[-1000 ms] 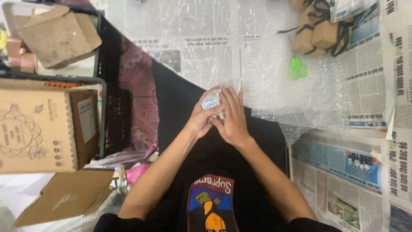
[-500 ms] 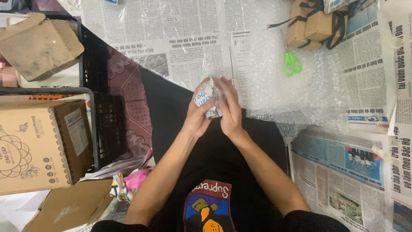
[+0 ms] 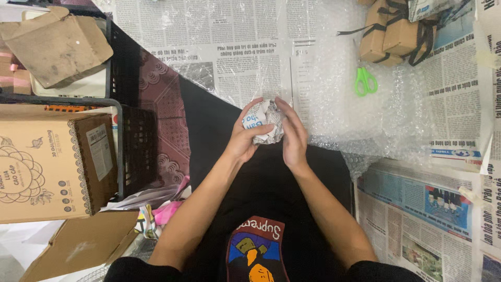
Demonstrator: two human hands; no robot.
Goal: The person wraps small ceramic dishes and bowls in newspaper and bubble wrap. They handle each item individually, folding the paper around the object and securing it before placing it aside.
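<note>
Both my hands are cupped around a small bundle wrapped in newspaper (image 3: 265,124), held above my lap in the middle of the head view. My left hand (image 3: 245,137) grips its left side with the thumb laid across the front. My right hand (image 3: 293,137) presses flat against its right side, fingers pointing up. The bundle is crumpled, white and grey with some blue print. What is inside the paper is hidden.
Newspaper sheets (image 3: 229,47) and bubble wrap (image 3: 360,120) cover the floor ahead. Green scissors (image 3: 365,81) lie on the wrap; strapped brown boxes (image 3: 396,31) sit at the top right. Cardboard boxes (image 3: 47,162) and a black crate (image 3: 125,151) stand at my left.
My hands have turned and pressed the paper bundle between them, the left thumb now lying across its front. The view has shifted slightly; nothing else moved.
</note>
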